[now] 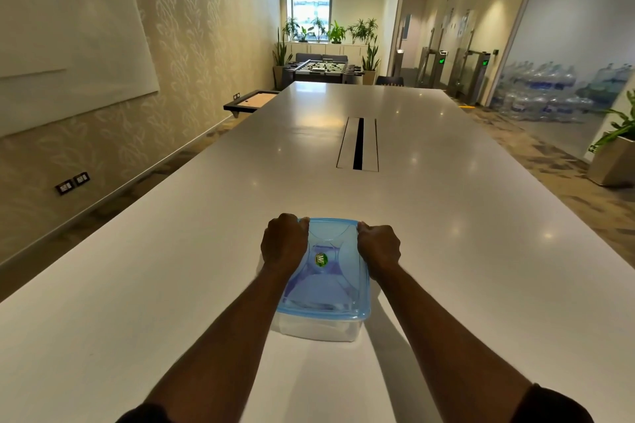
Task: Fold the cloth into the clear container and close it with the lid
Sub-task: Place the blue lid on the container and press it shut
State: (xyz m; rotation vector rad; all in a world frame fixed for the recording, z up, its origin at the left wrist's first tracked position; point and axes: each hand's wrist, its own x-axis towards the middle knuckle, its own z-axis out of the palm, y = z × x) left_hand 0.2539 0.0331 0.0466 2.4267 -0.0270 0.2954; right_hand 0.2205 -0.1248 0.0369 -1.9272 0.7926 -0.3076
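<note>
A clear container [318,330] stands on the white table [171,268] near its front edge, in the middle of the view. A translucent blue lid [326,288] with a green round sticker lies on top of it. My left hand [283,243] is curled over the lid's far left corner and edge. My right hand [379,245] is curled over the far right corner. Both press down on the lid's rim. Something pale shows through the container's front wall; I cannot tell whether it is the cloth.
A cable slot [358,144] is set into the table's middle, farther back. A whiteboard [68,38] hangs on the left wall. A foosball table [324,69] and plants stand at the far end. Stacked water bottles [543,89] are at the right.
</note>
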